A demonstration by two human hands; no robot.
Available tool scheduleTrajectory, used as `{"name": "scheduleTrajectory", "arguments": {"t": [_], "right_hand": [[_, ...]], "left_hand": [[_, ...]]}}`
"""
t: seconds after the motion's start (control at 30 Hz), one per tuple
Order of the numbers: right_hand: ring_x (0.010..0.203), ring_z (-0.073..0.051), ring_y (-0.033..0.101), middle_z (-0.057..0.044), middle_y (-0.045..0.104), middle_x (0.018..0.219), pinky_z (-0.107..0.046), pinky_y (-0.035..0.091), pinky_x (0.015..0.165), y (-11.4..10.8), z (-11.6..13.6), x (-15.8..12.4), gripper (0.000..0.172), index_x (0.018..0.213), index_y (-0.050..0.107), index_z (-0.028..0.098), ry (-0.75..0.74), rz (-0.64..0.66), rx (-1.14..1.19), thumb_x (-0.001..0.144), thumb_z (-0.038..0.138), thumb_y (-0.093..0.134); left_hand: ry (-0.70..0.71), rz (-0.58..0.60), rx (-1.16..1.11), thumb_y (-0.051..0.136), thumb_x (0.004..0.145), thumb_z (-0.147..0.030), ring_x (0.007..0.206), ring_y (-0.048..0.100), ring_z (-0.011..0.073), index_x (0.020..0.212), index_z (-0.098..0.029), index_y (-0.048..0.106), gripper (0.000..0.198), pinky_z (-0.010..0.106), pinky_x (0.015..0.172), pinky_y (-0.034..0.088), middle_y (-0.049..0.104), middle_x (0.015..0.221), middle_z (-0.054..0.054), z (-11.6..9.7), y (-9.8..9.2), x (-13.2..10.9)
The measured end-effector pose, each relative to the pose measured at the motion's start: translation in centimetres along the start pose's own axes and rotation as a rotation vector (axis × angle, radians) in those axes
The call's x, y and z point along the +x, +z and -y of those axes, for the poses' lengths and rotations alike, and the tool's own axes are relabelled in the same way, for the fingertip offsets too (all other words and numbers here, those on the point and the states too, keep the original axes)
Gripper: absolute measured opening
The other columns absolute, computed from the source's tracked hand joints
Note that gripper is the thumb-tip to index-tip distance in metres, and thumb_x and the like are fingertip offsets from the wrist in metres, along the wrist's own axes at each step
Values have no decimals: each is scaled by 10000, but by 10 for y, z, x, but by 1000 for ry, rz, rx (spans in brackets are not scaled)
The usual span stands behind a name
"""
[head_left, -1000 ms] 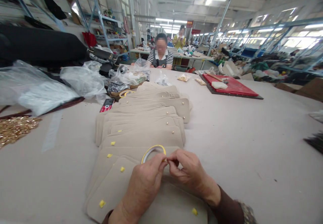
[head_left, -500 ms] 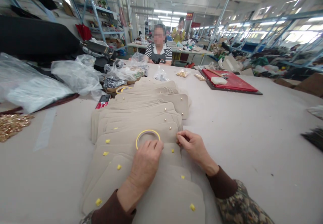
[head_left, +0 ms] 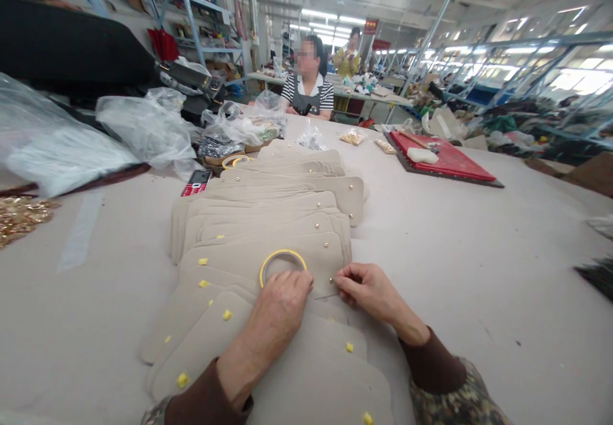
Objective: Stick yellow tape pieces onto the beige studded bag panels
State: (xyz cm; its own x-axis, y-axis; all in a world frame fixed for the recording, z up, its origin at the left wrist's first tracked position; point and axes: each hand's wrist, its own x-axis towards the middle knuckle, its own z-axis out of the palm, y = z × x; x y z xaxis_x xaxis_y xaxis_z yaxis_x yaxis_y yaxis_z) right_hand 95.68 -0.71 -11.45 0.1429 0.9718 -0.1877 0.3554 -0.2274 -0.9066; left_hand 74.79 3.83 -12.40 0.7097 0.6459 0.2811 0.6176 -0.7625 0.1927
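Note:
My left hand (head_left: pixel 282 300) is closed on the near side of a roll of yellow tape (head_left: pixel 283 253), which rests on the beige panels. The fingers of my right hand (head_left: pixel 361 284) are pinched at the lower right corner of a beige panel (head_left: pixel 297 243), right beside a small gold stud (head_left: pixel 331 280). Another gold stud (head_left: pixel 326 245) shows higher on that panel. Closer to me, overlapping panels (head_left: pixel 316 374) carry bits of yellow tape, such as one piece (head_left: pixel 182 380) at the left. My left hand hides part of the panels.
Further panels (head_left: pixel 258 186) with gold studs lie fanned out beyond. A phone-like red and black object (head_left: pixel 196 183), plastic bags (head_left: pixel 143 131) and gold metal pieces (head_left: pixel 23 217) are at left. A red board (head_left: pixel 445 157) lies at far right. A person (head_left: pixel 309 87) sits across the table.
My right hand has moved slightly down with the panel corner, and a second gold stud now shows there. The yellow tape bit below that corner is now covered. The left hand barely moved.

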Motion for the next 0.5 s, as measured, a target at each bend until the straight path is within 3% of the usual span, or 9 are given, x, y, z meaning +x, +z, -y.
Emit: {"name": "scheduleTrajectory", "arguments": {"t": [0.27, 0.37, 0.43, 0.5], "right_hand": [[620, -166, 652, -20, 725, 685, -264, 460, 624, 13, 3, 0, 170, 729, 682, 191, -246, -104, -417, 823, 206, 541], [635, -182, 656, -35, 722, 690, -286, 460, 640, 16, 4, 3, 169, 715, 651, 198, -250, -118, -482, 830, 201, 528], [609, -185, 649, -21, 708, 658, -288, 461, 625, 16, 4, 3, 86, 807, 644, 200, -214, -138, -468, 819, 214, 560], [515, -173, 613, 21, 659, 569, -275, 454, 560, 14, 2, 2, 111, 909, 615, 201, -125, -157, -383, 809, 244, 595]], "left_hand": [[-20, 7, 3, 451, 960, -130, 755, 557, 213, 870, -207, 536, 146, 343, 682, 377, 619, 782, 6, -3, -3, 0], [-12, 14, 0, 447, 963, -132, 758, 552, 212, 875, -204, 539, 146, 346, 689, 377, 625, 797, 11, -3, -4, 0], [-6, 17, -3, 448, 962, -130, 766, 551, 216, 877, -203, 541, 146, 350, 692, 380, 625, 801, 12, -3, -4, 0], [0, 14, -7, 446, 961, -128, 765, 547, 219, 879, -202, 544, 147, 353, 690, 383, 624, 802, 14, -3, -4, 0]]}}
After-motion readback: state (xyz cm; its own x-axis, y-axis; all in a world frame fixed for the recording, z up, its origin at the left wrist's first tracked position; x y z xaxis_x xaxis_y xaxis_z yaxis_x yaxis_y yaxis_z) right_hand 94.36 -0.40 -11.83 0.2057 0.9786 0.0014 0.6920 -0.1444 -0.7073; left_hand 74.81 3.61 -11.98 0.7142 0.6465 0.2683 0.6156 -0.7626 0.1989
